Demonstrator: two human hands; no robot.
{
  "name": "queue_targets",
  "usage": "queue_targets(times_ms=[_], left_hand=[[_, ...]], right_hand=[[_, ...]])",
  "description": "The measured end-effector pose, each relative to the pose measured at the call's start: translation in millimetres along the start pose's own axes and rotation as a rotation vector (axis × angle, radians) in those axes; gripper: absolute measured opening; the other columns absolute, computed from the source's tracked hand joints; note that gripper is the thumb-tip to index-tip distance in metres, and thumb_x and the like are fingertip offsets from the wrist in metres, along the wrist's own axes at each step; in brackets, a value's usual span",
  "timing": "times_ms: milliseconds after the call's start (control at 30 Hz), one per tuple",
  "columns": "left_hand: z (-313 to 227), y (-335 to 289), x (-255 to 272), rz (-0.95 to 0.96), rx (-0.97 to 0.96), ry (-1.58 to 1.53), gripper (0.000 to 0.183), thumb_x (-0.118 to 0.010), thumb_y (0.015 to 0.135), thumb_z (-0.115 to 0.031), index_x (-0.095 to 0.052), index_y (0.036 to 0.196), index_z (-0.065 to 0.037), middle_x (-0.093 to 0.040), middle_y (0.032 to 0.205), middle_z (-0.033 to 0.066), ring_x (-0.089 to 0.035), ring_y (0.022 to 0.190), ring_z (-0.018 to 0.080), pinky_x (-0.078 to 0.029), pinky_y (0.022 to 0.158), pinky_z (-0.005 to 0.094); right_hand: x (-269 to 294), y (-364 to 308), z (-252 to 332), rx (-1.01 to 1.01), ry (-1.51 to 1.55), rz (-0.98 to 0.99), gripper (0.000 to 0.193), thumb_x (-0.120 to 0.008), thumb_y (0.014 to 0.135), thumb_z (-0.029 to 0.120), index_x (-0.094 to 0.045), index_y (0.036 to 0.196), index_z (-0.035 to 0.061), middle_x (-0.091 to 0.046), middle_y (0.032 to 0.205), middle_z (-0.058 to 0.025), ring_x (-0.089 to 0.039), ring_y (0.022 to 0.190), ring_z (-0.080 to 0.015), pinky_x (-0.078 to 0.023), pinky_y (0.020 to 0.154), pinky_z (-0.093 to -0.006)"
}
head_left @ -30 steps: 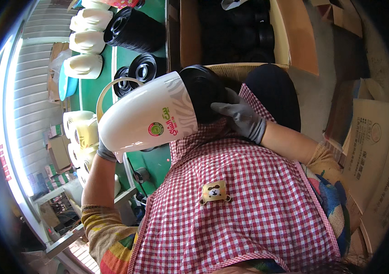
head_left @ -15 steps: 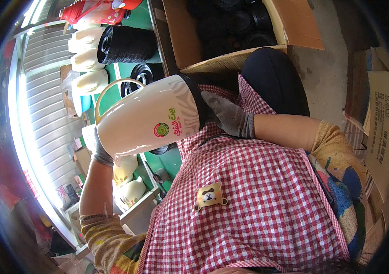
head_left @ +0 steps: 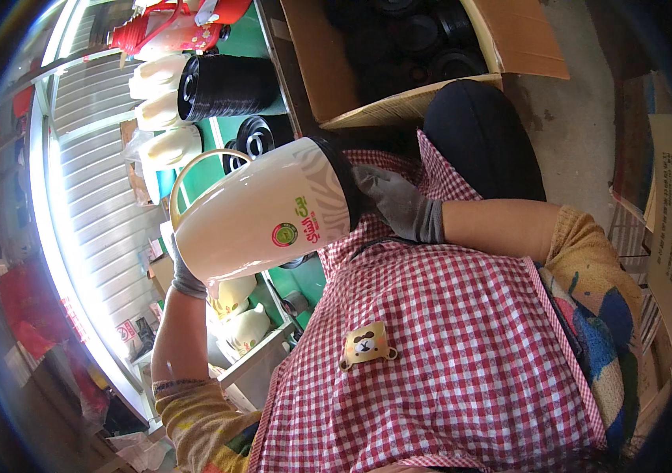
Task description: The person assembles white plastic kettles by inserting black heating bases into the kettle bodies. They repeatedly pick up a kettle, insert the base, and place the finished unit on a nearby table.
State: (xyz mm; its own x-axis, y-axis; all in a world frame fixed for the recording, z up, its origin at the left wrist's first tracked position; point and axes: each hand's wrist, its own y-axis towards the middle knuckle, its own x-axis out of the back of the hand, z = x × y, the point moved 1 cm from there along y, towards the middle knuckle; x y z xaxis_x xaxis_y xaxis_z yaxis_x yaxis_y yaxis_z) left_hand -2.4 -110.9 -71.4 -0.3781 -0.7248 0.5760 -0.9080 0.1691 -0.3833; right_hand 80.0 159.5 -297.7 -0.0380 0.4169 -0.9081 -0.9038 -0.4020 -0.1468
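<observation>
A cream thermos jug (head_left: 261,213) with a looped handle (head_left: 188,177) lies on its side in front of my apron, its grey leaf pattern near the black base (head_left: 344,183). My left hand (head_left: 186,276), in a grey glove, supports the top end; most of its fingers are hidden behind the jug. At the opposite end, my gloved right hand (head_left: 401,205) grips the black base, thumb side showing and the other fingers out of sight.
On the green bench (head_left: 229,128) at left stand a stack of black discs (head_left: 233,85), several cream jug tops (head_left: 170,147) and a red flowered thermos (head_left: 166,35). An open cardboard box (head_left: 328,98) of black round parts sits ahead. Flattened cartons (head_left: 671,213) lean at right.
The whole view has shifted slightly, so the bench and box appear a little farther right. Both hands keep hold of the jug, which stays almost in place.
</observation>
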Motion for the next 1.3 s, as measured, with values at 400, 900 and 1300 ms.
queue_targets(times_ms=[400,900,1300], left_hand=[[-1,0,7,-0.048,0.219,-0.497,0.04,-0.039,0.1,-0.024,-0.051,0.129,0.001,-0.062,0.12,0.0149,-0.062,0.105,0.0269,-0.052,0.091,0.0406],[-11,-11,7,-0.063,0.004,-0.053,0.033,-0.052,0.096,-0.012,-0.053,0.127,0.001,-0.063,0.117,0.0129,-0.064,0.101,0.0196,-0.056,0.081,0.0348],[-18,-27,1,-0.074,0.051,-0.284,0.033,-0.053,0.097,-0.015,-0.054,0.126,0.001,-0.064,0.115,0.0128,-0.065,0.1,0.02,-0.056,0.082,0.0352]], right_hand=[[8,7,-12,0.005,0.004,-0.002,0.034,-0.047,0.103,0.023,-0.054,0.127,0.0006,-0.062,0.119,-0.0083,-0.058,0.107,-0.0154,-0.045,0.097,-0.0274],[7,6,3,0.046,0.174,0.111,0.036,-0.05,0.101,0.026,-0.053,0.129,0.0038,-0.058,0.126,-0.0104,-0.058,0.11,-0.0182,-0.045,0.099,-0.0315],[-5,7,12,0.139,0.173,0.266,0.059,-0.049,0.098,0.045,-0.037,0.143,0.0097,-0.053,0.134,-0.0094,-0.056,0.114,-0.0189,-0.046,0.098,-0.0365]])
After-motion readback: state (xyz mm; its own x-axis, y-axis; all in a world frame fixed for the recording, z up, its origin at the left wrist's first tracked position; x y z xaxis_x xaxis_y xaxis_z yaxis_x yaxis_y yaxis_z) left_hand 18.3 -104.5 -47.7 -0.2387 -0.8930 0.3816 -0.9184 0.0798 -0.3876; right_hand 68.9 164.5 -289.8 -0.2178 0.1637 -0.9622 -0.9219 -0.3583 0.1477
